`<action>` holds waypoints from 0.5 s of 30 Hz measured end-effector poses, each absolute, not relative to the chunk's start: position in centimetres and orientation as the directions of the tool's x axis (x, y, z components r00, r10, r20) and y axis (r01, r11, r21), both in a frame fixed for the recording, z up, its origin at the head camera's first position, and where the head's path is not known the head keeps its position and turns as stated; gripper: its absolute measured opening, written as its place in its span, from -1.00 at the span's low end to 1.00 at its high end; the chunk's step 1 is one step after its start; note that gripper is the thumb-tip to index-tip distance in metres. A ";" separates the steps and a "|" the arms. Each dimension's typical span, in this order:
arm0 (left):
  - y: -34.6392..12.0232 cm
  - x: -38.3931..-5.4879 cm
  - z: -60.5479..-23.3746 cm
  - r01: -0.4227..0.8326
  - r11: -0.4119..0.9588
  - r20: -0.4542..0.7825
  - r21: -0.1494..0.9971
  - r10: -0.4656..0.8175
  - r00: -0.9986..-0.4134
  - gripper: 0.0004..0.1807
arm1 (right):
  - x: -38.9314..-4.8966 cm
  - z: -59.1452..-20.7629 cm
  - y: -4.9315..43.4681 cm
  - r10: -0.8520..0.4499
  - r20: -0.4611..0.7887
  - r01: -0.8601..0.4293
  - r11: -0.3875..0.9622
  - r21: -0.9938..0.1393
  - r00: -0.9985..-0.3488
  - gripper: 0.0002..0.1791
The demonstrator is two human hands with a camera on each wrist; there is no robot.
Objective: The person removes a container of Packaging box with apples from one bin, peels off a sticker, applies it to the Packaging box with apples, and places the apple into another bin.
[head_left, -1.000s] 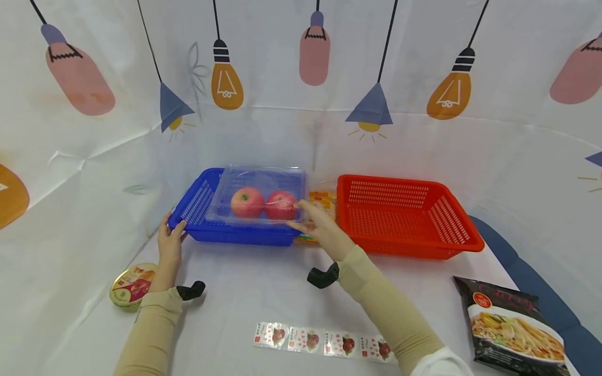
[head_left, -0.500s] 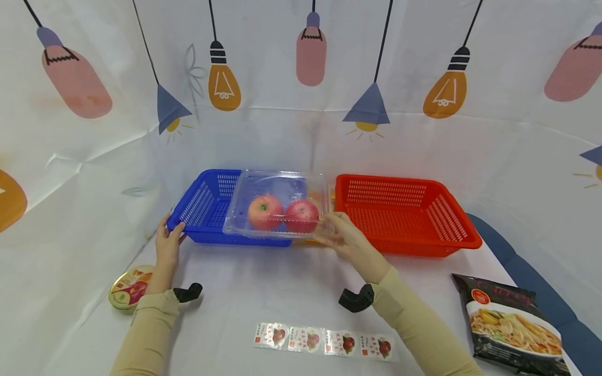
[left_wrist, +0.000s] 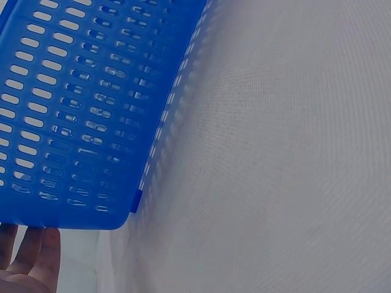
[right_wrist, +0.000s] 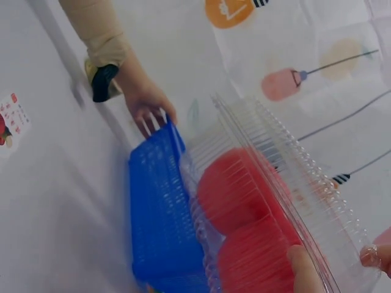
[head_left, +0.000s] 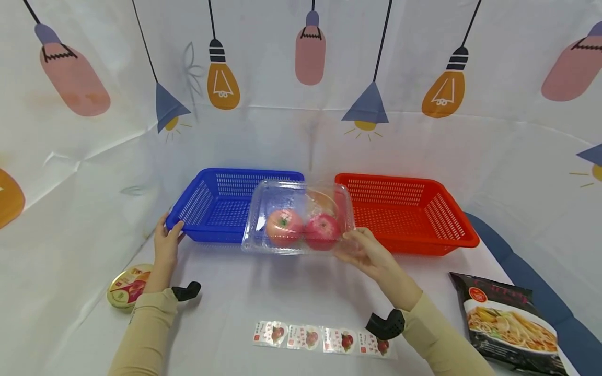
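My right hand pinches the right front corner of a clear plastic clamshell box, lid closed, with two red apples inside. The box is tilted and held up over the right front part of a blue plastic basket. Seen from the right wrist, the box's ridged edge stands close beside the basket. At the basket's left front corner, my left hand grips the rim, thumb on the near side. In the left wrist view its fingers touch the blue rim; the rest of that hand is cut off.
A red basket stands on the right. Between the baskets, an orange shape shows blurred through the box. A round tin is by my left forearm. A strip of apple stickers lies in front, and a black noodle packet at the right.
My right hand has lifted the clear box from over the blue basket and carried it right and toward me. The left hand stays on the basket's corner.
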State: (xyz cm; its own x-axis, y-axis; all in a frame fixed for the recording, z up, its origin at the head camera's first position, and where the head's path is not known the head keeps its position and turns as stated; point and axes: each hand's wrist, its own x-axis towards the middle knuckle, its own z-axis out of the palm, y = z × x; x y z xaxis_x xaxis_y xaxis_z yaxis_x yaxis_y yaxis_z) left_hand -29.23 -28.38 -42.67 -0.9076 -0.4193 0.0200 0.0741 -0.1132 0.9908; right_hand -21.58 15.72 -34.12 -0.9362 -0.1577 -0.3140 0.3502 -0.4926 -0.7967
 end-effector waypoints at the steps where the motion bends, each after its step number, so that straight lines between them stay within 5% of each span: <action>1: -28.4 -29.2 -42.6 0.073 -0.113 0.019 0.991 -0.419 -0.908 -0.32 | -21.3 -34.2 16.0 -0.161 -0.313 0.351 -0.484 -0.801 -0.936 -0.86; 15: -28.7 -29.5 -43.5 0.075 -0.079 0.035 0.994 -0.422 -0.906 -0.31 | -18.0 -35.2 19.7 -0.202 -0.300 0.360 -0.449 -0.818 -0.932 -0.91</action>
State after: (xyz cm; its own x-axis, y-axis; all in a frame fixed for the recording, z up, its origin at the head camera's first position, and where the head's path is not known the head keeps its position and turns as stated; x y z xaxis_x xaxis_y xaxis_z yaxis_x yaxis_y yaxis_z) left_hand -29.52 -28.69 -43.53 -0.9061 -0.4216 0.0346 0.0745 -0.0785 0.9941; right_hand -18.04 19.70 -35.23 -0.9323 -0.2017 -0.3001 0.3604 -0.4488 -0.8178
